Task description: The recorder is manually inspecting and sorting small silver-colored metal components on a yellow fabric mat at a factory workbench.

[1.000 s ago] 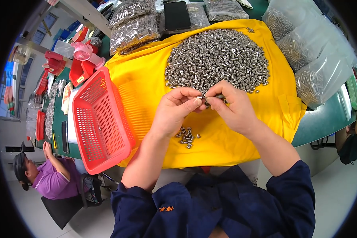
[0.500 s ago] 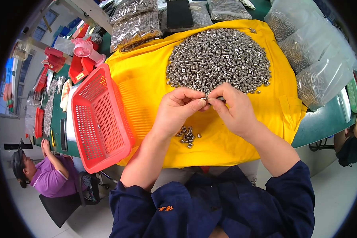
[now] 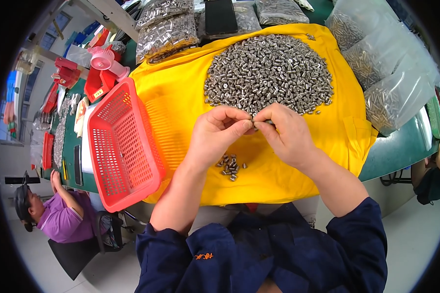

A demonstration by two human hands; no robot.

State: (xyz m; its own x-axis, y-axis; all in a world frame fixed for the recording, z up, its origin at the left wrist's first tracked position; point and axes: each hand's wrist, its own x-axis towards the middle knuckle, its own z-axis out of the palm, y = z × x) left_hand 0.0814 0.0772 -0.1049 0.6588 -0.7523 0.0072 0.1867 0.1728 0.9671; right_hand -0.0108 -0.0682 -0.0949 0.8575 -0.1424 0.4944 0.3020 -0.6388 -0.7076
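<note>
My left hand [image 3: 219, 133] and my right hand [image 3: 287, 134] meet fingertip to fingertip above a yellow cloth [image 3: 176, 112], pinching a small metal part [image 3: 253, 120] between them. Just beyond the fingers lies a big heap of small silvery metal parts [image 3: 269, 73]. Under my left wrist sits a small cluster of the same parts [image 3: 231, 165] on the cloth. How the tiny part is gripped is mostly hidden by my fingers.
A red plastic basket [image 3: 117, 146] lies at the cloth's left edge. Clear bags of metal parts [image 3: 381, 63] are piled at the right, more bags [image 3: 164, 29] at the back. A dark flat device [image 3: 220, 17] lies behind. A person in purple [image 3: 58, 219] sits lower left.
My hands have stayed at the near edge of the heap, fingertips shifting slightly together on the small part. The heap and small cluster look the same.
</note>
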